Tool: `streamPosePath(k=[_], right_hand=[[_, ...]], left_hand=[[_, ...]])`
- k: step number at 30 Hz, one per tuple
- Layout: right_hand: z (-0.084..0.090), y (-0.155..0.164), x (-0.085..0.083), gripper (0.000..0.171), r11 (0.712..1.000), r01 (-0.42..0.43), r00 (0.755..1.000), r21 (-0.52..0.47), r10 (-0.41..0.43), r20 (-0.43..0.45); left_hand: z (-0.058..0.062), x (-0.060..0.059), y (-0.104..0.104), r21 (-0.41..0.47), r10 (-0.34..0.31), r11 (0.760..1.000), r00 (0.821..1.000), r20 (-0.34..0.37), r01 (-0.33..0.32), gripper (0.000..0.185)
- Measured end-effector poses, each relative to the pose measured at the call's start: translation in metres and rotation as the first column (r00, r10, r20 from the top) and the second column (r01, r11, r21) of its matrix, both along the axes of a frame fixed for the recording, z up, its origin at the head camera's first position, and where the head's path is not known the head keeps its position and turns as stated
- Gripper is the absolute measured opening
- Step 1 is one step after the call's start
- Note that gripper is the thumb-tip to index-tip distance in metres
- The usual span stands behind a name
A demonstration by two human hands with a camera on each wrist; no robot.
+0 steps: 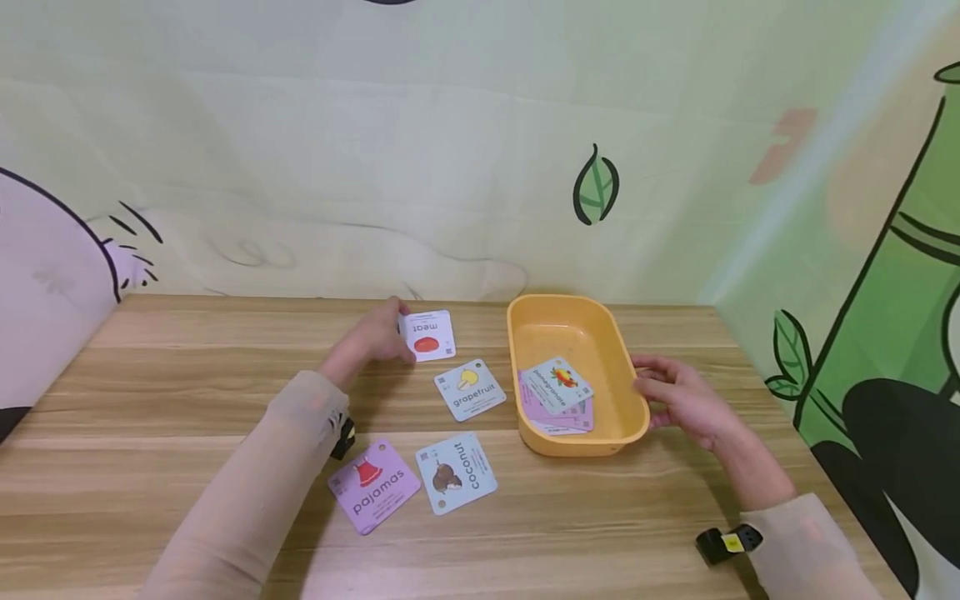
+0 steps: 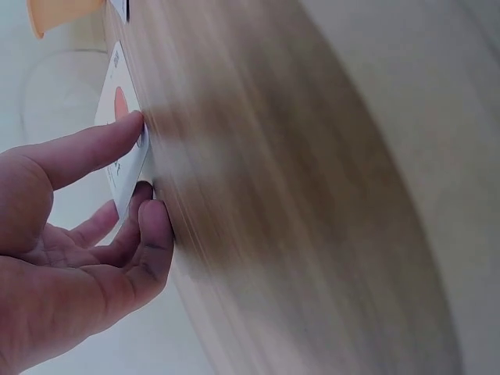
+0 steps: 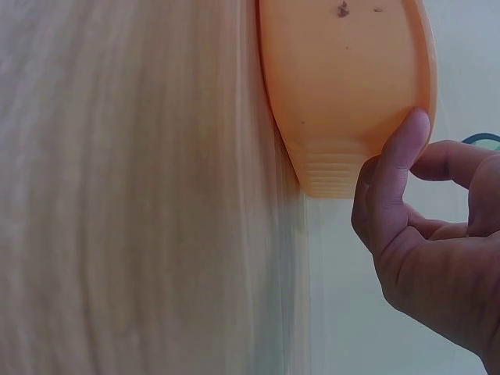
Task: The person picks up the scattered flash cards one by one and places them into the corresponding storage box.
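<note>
My left hand (image 1: 378, 335) pinches the edge of a white card reading "meat" (image 1: 435, 327), which has a red picture on it. In the left wrist view the thumb (image 2: 94, 148) lies over the face of the card (image 2: 117, 94), with the other fingers curled at its near edge. On the right, my right hand (image 1: 686, 400) grips the side rim of a yellow plastic basket (image 1: 622, 392). The right wrist view has fingers (image 3: 391, 172) on the outside of the basket (image 3: 344, 86), around its rim. Inside lie several cards, topped by a "pomegranate" card (image 1: 557, 386).
Between the left hand and the basket lies a "grapefruit" card (image 1: 470, 390). Nearer the front are a "coconut" card (image 1: 456, 475) and a purple "pajamas" card (image 1: 375, 487). A printed cloth wall (image 1: 375, 167) stands behind the wooden table (image 1: 585, 525).
</note>
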State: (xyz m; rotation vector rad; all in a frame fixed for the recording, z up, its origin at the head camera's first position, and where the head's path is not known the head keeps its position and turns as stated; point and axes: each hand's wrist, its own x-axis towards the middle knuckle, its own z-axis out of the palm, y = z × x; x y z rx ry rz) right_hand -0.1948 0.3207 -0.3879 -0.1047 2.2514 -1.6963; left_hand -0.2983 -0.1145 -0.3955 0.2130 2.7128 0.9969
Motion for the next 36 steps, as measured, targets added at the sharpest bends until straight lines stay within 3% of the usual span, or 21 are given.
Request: streamPosePath(k=[11,15,19,29,36], right_hand=[[0.0,0.001,0.0,0.058,1.0,-0.001,1.0,-0.001,0.001,0.0],[0.0,0.0,0.0,0.058,1.0,-0.006,1.0,-0.002,0.006,-0.003],[0.0,0.0,0.0,0.058,1.0,-0.004,1.0,-0.001,0.004,-0.006],[0.0,0.0,0.001,0.058,1.0,-0.004,1.0,-0.004,0.004,-0.011],[0.0,0.0,0.0,0.058,1.0,-0.001,1.0,0.003,0.001,-0.012]], left_hand=[[0.003,0.002,0.0,0.018,0.016,1.0,1.0,0.002,-0.016,0.076],[0.006,0.004,-0.001,0.069,0.024,0.997,0.999,0.021,-0.026,0.075],[0.008,0.006,-0.004,0.176,0.02,0.984,0.998,0.054,-0.029,0.076],[0.005,0.008,-0.008,0.411,0.022,0.908,0.989,0.147,-0.082,0.078],[0.009,0.012,-0.006,0.545,0.035,0.827,0.981,0.189,-0.135,0.08]])
